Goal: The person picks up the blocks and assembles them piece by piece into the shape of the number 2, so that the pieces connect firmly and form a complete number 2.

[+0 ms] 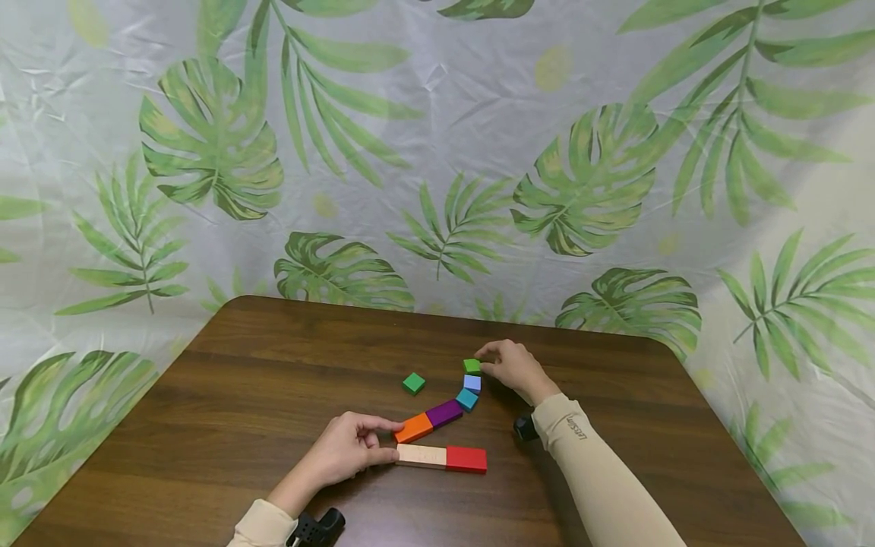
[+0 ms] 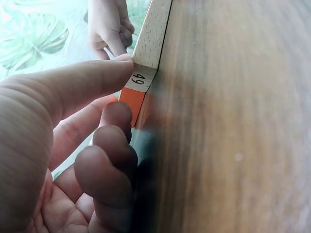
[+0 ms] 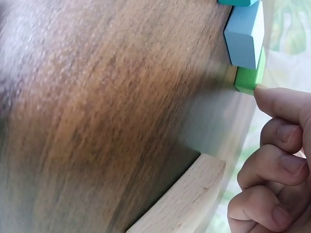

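My left hand (image 1: 349,448) sits at the left end of the blocks, thumb on the plain wooden block (image 1: 421,455) and forefinger on the orange block (image 1: 413,428), the two ends between them. An end marked 49 shows in the left wrist view. A red block (image 1: 466,459) joins the wooden one on its right. From the orange block a curve runs through purple (image 1: 445,414), teal (image 1: 468,399) and light blue (image 1: 472,384) to a light green block (image 1: 472,367). My right hand (image 1: 516,370) holds that light green block by fingertips; its other fingers curl in the right wrist view.
A darker green block (image 1: 413,383) lies apart, left of the curve. A pale wooden piece (image 3: 184,199) shows low in the right wrist view. The brown wooden table (image 1: 273,357) ends at a leaf-patterned cloth (image 1: 437,137) behind.
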